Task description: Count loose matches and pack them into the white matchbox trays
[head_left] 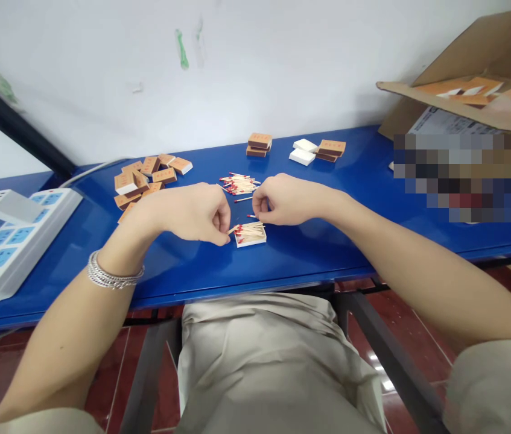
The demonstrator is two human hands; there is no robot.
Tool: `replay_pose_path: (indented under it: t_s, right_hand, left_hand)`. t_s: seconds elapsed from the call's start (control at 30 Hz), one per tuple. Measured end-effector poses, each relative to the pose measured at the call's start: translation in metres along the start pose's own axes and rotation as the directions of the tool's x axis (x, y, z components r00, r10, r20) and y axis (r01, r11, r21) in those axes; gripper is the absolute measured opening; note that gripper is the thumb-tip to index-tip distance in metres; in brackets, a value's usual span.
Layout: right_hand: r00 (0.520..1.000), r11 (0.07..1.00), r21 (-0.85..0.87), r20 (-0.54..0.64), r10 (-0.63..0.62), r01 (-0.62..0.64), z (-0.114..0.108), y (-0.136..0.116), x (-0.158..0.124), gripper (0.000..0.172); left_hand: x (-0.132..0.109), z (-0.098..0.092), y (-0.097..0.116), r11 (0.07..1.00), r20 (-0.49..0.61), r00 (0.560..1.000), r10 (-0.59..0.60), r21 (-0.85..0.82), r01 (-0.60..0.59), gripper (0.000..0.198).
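A small white matchbox tray [251, 235] lies on the blue table [327, 241], partly filled with red-tipped matches. My left hand [196, 212] is closed, its fingertips pinching matches at the tray's left end. My right hand [285, 200] is closed just behind the tray, pinching a single match [251, 215] by its stick. A loose heap of matches [238, 184] lies behind both hands. A silver bracelet is on my left wrist.
A pile of orange matchbox sleeves [146, 178] sits at the back left. Two stacked matchboxes [259, 144], white trays [303, 152] and more sleeves [330, 149] stand at the back. A white power strip [6, 235] lies far left, a cardboard box [472, 84] far right.
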State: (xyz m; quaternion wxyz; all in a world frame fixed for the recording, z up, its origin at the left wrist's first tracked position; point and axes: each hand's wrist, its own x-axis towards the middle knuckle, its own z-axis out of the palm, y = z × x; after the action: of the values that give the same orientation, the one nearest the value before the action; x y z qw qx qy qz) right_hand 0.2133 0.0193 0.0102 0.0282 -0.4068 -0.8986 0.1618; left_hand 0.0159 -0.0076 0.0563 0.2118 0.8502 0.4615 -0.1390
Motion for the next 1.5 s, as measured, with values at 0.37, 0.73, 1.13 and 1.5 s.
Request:
replay_pose_path:
  t_s: [0.37,0.73,1.13,1.5]
  right_hand:
    - [0.997,0.998,-0.017,-0.028,0.068,-0.068,-0.01,0.004,-0.003,0.008]
    - [0.968,0.939,0.233,-0.06,-0.246,0.253,-0.008,-0.011,-0.013,0.014]
    - [0.988,0.99,0.127,0.136,-0.073,0.056,-0.022,0.008,-0.017,0.016]
    - [0.989,0.987,0.132,0.105,-0.104,0.09,-0.014,0.003,-0.01,0.015]
  left_hand:
    - [0.009,0.007,0.021,0.995,-0.106,0.992,0.075,0.075,-0.067,0.014]
    - [0.001,0.002,-0.009,0.998,-0.094,0.995,-0.022,0.049,0.027,0.053]
    - [0.005,0.011,-0.002,0.998,-0.053,0.998,0.035,0.055,-0.032,0.037]
    - [0.006,0.011,0.001,0.996,-0.07,0.995,0.074,0.054,-0.07,0.031]
